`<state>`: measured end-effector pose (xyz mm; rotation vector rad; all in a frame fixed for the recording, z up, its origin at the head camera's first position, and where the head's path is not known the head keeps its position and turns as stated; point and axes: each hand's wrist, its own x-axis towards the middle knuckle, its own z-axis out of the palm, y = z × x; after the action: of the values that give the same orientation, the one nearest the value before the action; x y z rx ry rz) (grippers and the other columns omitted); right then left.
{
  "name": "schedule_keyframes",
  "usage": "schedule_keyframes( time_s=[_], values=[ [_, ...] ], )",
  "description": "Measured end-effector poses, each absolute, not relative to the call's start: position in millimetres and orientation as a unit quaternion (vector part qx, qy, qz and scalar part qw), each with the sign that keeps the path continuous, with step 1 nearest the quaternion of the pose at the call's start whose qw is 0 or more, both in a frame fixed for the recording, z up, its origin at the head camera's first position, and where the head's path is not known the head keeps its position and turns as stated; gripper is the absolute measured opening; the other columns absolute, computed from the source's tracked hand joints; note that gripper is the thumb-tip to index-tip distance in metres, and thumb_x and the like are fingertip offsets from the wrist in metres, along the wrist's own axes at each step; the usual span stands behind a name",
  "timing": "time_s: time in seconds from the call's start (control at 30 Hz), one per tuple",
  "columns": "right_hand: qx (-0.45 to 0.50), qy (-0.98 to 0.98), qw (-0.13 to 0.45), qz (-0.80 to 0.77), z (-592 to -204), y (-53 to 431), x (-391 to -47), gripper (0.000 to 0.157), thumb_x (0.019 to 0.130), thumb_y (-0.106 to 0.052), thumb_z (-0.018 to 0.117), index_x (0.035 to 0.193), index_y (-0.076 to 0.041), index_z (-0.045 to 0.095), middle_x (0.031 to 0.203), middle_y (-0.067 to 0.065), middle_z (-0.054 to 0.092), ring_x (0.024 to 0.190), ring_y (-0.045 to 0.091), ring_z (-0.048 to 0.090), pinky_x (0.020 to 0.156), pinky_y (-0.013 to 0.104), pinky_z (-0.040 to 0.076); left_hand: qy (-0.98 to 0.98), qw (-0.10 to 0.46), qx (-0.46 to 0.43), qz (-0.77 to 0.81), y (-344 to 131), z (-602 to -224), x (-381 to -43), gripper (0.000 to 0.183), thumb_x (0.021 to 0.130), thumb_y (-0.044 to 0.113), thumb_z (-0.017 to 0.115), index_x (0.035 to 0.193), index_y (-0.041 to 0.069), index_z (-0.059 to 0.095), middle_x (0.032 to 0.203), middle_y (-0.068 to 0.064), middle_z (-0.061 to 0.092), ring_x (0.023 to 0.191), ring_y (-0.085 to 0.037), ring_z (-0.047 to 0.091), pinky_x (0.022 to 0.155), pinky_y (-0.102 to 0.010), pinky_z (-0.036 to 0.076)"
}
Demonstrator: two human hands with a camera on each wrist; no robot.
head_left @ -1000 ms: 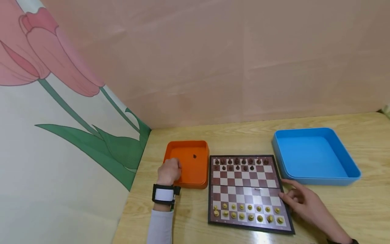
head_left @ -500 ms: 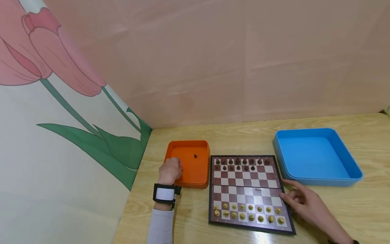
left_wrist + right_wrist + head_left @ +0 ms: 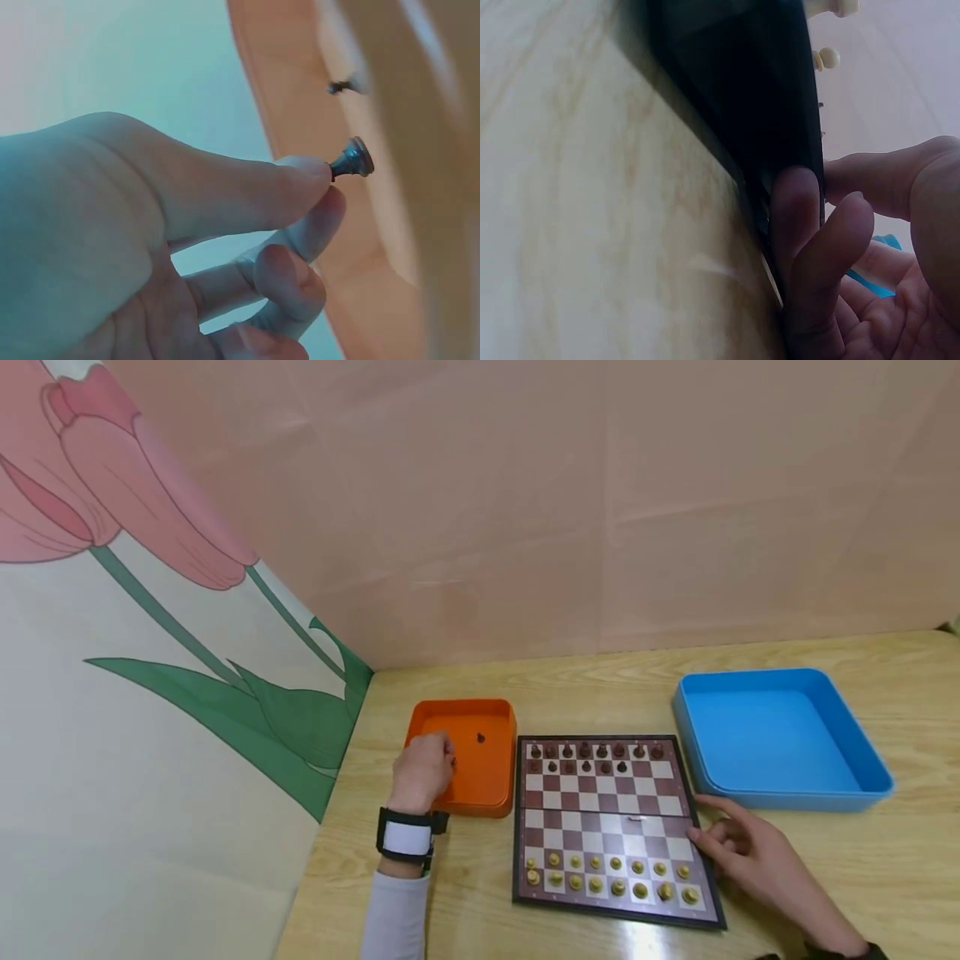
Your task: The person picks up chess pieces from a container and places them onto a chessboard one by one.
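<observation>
Over the near left part of the orange tray (image 3: 495, 806), my left hand (image 3: 422, 768) pinches a small dark chess pawn (image 3: 355, 157) between thumb and fingertip, its wide base sticking out. In the head view the hand hides this pawn. Another dark pawn (image 3: 481, 738) stands inside the tray. My right hand (image 3: 757, 852) grips the right edge of the magnetic chessboard (image 3: 618, 806), its thumb on the top and a finger against the side. Dark pieces (image 3: 585, 750) fill the far row, with several more in front; gold pieces (image 3: 617, 887) fill the two near rows.
A blue tray (image 3: 795, 803) lies right of the board, close to its far right corner. All of it rests on a wooden table (image 3: 465, 893). A pink cover (image 3: 525, 527) rises behind, and a tulip-printed cloth (image 3: 172, 760) hangs at left.
My left hand has risen a little and shifted slightly right over the orange tray. My right hand keeps its place on the board's edge. The head view has tilted slightly.
</observation>
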<state>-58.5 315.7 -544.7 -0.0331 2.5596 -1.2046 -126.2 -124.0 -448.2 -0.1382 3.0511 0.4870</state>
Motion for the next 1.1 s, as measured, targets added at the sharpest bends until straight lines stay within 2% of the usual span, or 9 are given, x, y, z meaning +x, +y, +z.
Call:
schedule_keyframes(
  time_s=[0.2, 0.37, 0.6, 0.8, 1.1],
  values=[
    [-0.007, 0.893, 0.157, -0.422, -543.8, 316.7, -57.6, 0.072, 0.108, -0.038, 0.064, 0.159, 0.006, 0.037, 0.092, 0.003, 0.073, 0.077, 0.015, 0.066, 0.065, 0.027, 0.057, 0.986, -0.02, 0.004, 0.166, -113.7, -435.2, -120.7, 0.002, 0.101, 0.013, 0.075, 0.102, 0.012, 0.073, 0.092, -0.002, 0.072, 0.073, -0.016, 0.063, 0.063, -0.033, 0.054],
    [-0.011, 0.891, 0.15, -0.428, -540.2, 315.5, -55.8, 0.072, 0.108, -0.037, 0.066, 0.158, 0.006, 0.039, 0.092, 0.003, 0.073, 0.076, 0.016, 0.067, 0.065, 0.027, 0.057, 0.981, -0.047, 0.058, 0.181, -102.4, -423.5, -116.0, 0.002, 0.102, 0.013, 0.073, 0.105, 0.013, 0.073, 0.098, -0.002, 0.074, 0.077, -0.015, 0.064, 0.063, -0.03, 0.054],
    [-0.005, 0.891, 0.15, -0.429, -539.8, 314.5, -54.2, 0.072, 0.107, -0.037, 0.067, 0.158, 0.005, 0.039, 0.091, 0.004, 0.073, 0.076, 0.018, 0.066, 0.065, 0.028, 0.058, 0.977, -0.047, 0.12, 0.168, -80.4, -409.6, -112.2, 0.004, 0.103, 0.014, 0.073, 0.106, 0.014, 0.074, 0.1, 0.0, 0.072, 0.081, -0.014, 0.065, 0.065, -0.027, 0.054],
    [-0.004, 0.892, 0.148, -0.427, -538.2, 312.9, -56.7, 0.072, 0.107, -0.037, 0.067, 0.158, 0.006, 0.039, 0.091, 0.004, 0.073, 0.077, 0.018, 0.067, 0.065, 0.028, 0.058, 0.974, -0.038, 0.17, 0.142, -62.0, -400.9, -113.8, 0.006, 0.103, 0.019, 0.073, 0.108, 0.016, 0.074, 0.095, 0.001, 0.068, 0.073, -0.012, 0.061, 0.059, -0.023, 0.049],
    [-0.006, 0.89, 0.151, -0.43, -538.9, 313.6, -53.8, 0.07, 0.107, -0.036, 0.067, 0.158, 0.005, 0.04, 0.09, 0.004, 0.072, 0.074, 0.017, 0.065, 0.063, 0.028, 0.057, 0.961, -0.043, 0.25, 0.11, -27.5, -406.0, -119.4, 0.005, 0.105, 0.022, 0.07, 0.109, 0.02, 0.072, 0.095, 0.003, 0.066, 0.073, -0.009, 0.057, 0.055, -0.019, 0.045]
  ],
)
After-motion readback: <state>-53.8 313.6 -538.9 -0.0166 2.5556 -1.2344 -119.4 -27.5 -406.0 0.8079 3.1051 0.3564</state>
